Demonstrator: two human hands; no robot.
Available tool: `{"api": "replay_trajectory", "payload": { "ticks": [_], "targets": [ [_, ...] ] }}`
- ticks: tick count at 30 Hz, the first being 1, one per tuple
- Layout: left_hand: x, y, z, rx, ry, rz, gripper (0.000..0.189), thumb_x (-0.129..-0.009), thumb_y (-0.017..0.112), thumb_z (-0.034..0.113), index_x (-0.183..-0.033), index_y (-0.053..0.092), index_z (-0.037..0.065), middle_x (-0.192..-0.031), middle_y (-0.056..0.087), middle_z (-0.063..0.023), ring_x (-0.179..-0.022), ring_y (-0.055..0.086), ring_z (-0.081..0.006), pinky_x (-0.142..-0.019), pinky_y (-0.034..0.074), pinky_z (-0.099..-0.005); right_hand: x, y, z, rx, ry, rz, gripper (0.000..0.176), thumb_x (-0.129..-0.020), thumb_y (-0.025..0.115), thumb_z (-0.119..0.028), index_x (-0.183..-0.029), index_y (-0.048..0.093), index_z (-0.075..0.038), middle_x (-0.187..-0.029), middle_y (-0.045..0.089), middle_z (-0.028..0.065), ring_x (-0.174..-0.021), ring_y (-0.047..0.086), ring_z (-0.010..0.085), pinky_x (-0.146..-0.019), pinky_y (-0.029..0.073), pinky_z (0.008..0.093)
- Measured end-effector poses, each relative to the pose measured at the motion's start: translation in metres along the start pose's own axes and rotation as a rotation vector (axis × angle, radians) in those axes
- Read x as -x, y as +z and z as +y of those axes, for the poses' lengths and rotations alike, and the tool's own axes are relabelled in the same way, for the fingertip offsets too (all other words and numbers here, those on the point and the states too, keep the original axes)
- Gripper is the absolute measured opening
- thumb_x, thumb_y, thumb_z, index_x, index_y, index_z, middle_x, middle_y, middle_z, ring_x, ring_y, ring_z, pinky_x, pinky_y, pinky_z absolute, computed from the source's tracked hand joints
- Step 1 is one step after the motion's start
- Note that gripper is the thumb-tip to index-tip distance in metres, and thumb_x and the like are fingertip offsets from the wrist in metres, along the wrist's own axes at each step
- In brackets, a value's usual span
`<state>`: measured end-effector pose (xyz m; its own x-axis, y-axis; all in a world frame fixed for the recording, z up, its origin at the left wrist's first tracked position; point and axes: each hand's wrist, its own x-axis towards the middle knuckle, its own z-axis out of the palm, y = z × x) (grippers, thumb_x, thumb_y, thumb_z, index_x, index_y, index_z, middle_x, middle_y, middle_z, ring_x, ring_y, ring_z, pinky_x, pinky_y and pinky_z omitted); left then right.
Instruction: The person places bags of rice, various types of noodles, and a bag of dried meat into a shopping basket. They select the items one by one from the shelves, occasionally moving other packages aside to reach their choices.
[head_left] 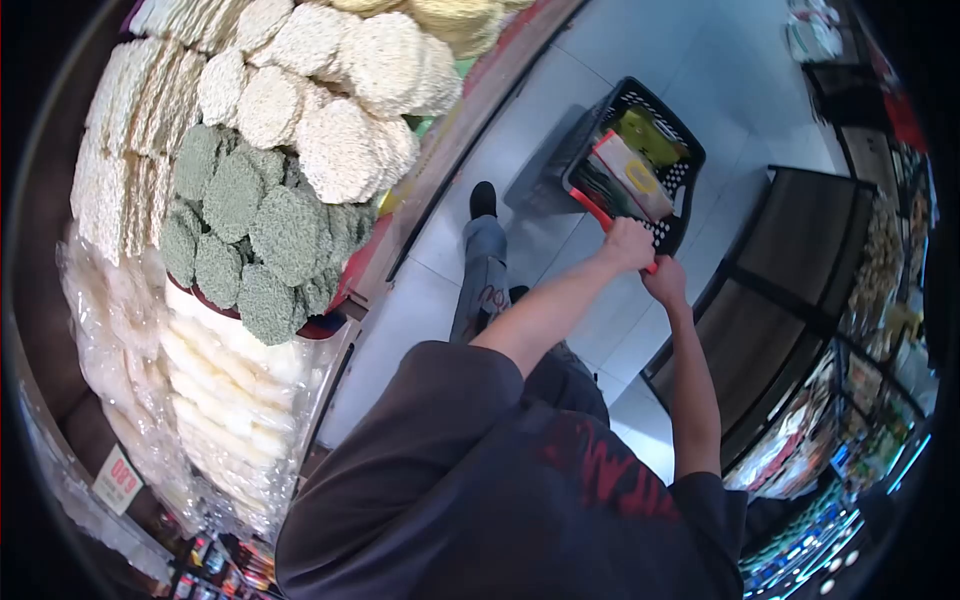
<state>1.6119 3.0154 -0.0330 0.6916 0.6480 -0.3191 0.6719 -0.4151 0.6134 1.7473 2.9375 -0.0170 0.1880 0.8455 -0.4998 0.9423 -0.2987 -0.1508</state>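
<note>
Both of my hands are closed on the red handle (592, 208) of a black shopping basket (688, 150). My left hand (630, 243) wraps round the handle near its middle. Just beside it, my right hand (664, 281) grips the handle's near end. Inside the basket lie a green package (648, 138) and a pale box with a red end and a yellow mark (632, 172). The basket stands in front of me over the tiled floor, with perforated sides; its lower part is partly hidden.
To the left, a display holds cream noodle cakes (345, 150), green noodle cakes (290, 235) and plastic-wrapped pale noodles (235, 400), with a price card (118, 480). Dark shelving (800, 220) stands on the right. Pale floor tiles (420, 300) run between them.
</note>
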Motion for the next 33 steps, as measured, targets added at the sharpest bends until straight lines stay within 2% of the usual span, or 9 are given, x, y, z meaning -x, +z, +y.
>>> {"api": "replay_trajectory", "payload": {
  "ticks": [3, 5, 7, 11, 17, 23, 26, 30, 33],
  "targets": [
    [0.036, 0.009, 0.007, -0.017, -0.051, -0.035, 0.035, -0.086, 0.057, 0.034, -0.083, 0.077, 0.006, -0.09, 0.073, -0.0181, -0.091, 0.072, -0.0317, -0.08, 0.055, -0.0462, 0.036, 0.023, -0.003, -0.041, 0.016, 0.044, 0.023, -0.078, 0.068, -0.029, -0.083, 0.073, -0.007, -0.083, 0.071, 0.02, -0.082, 0.068, 0.0395, -0.075, 0.055, 0.0502],
    [0.066, 0.026, 0.004, -0.014, -0.032, 0.04, 0.039, -0.088, 0.055, 0.034, -0.077, 0.074, 0.002, -0.084, 0.072, -0.0207, -0.083, 0.071, -0.0361, -0.077, 0.055, -0.049, 0.065, 0.037, -0.009, -0.042, -0.018, 0.003, 0.019, -0.077, 0.067, -0.024, -0.083, 0.072, -0.007, -0.076, 0.069, 0.0201, -0.075, 0.07, 0.0373, -0.071, 0.056, 0.0481],
    [0.095, 0.027, 0.009, 0.017, -0.052, -0.049, 0.041, -0.088, 0.056, 0.034, -0.072, 0.072, 0.0, -0.077, 0.069, -0.024, -0.076, 0.069, -0.0401, -0.071, 0.055, -0.0501, 0.092, 0.056, -0.013, -0.102, -0.027, -0.031, 0.018, -0.075, 0.067, -0.021, -0.086, 0.072, -0.008, -0.077, 0.069, 0.0184, -0.074, 0.07, 0.0354, -0.068, 0.056, 0.0472],
    [0.148, 0.048, 0.012, -0.006, -0.124, -0.194, 0.041, -0.089, 0.056, 0.034, -0.069, 0.072, 0.002, -0.067, 0.067, -0.0221, -0.067, 0.068, -0.0395, -0.068, 0.055, -0.0508, 0.148, 0.079, -0.027, -0.274, 0.03, -0.077, 0.019, -0.071, 0.069, -0.021, -0.088, 0.07, -0.01, -0.071, 0.068, 0.0151, -0.074, 0.069, 0.0364, -0.067, 0.055, 0.0479],
    [0.208, 0.074, 0.005, -0.015, -0.111, -0.224, 0.036, -0.087, 0.06, 0.031, -0.063, 0.071, 0.007, -0.057, 0.064, -0.0168, -0.053, 0.065, -0.0347, -0.056, 0.054, -0.0459, 0.191, 0.115, -0.035, -0.345, -0.066, -0.387, 0.033, -0.068, 0.073, -0.029, -0.095, 0.066, -0.011, -0.074, 0.07, 0.0143, -0.072, 0.071, 0.0329, -0.065, 0.054, 0.0465],
    [0.199, 0.081, -0.006, 0.103, -0.072, -0.131, 0.027, -0.08, 0.066, 0.026, -0.059, 0.067, 0.009, -0.052, 0.061, -0.0133, -0.049, 0.063, -0.0321, -0.053, 0.053, -0.0446, 0.183, 0.113, -0.03, -0.374, -0.054, -0.496, 0.04, -0.067, 0.075, -0.033, -0.098, 0.065, -0.011, -0.075, 0.07, 0.0145, -0.07, 0.071, 0.0323, -0.065, 0.055, 0.0458],
    [0.172, 0.062, -0.008, 0.115, -0.023, -0.136, 0.027, -0.08, 0.066, 0.025, -0.058, 0.066, 0.009, -0.052, 0.061, -0.0141, -0.048, 0.063, -0.033, -0.053, 0.054, -0.0446, 0.16, 0.097, -0.026, -0.382, -0.087, -0.363, 0.036, -0.069, 0.074, -0.033, -0.091, 0.064, -0.007, -0.069, 0.069, 0.0146, -0.064, 0.07, 0.0328, -0.058, 0.054, 0.0453],
    [0.104, 0.027, -0.001, 0.093, -0.004, -0.086, 0.03, -0.081, 0.064, 0.026, -0.058, 0.067, 0.007, -0.056, 0.063, -0.0147, -0.05, 0.064, -0.0311, -0.051, 0.052, -0.0473, 0.107, 0.06, -0.016, -0.366, 0.028, -0.173, 0.033, -0.063, 0.075, -0.028, -0.088, 0.067, -0.009, -0.068, 0.068, 0.015, -0.065, 0.069, 0.0334, -0.063, 0.056, 0.0468],
    [0.04, 0.012, 0.011, 0.078, 0.038, -0.035, 0.033, -0.083, 0.062, 0.03, -0.062, 0.071, 0.006, -0.059, 0.064, -0.0179, -0.053, 0.065, -0.036, -0.054, 0.053, -0.0492, 0.059, 0.023, 0.013, -0.323, 0.06, -0.094, 0.032, -0.061, 0.075, -0.028, -0.086, 0.068, -0.009, -0.07, 0.068, 0.016, -0.068, 0.069, 0.0357, -0.066, 0.056, 0.0475]
  ]
}}
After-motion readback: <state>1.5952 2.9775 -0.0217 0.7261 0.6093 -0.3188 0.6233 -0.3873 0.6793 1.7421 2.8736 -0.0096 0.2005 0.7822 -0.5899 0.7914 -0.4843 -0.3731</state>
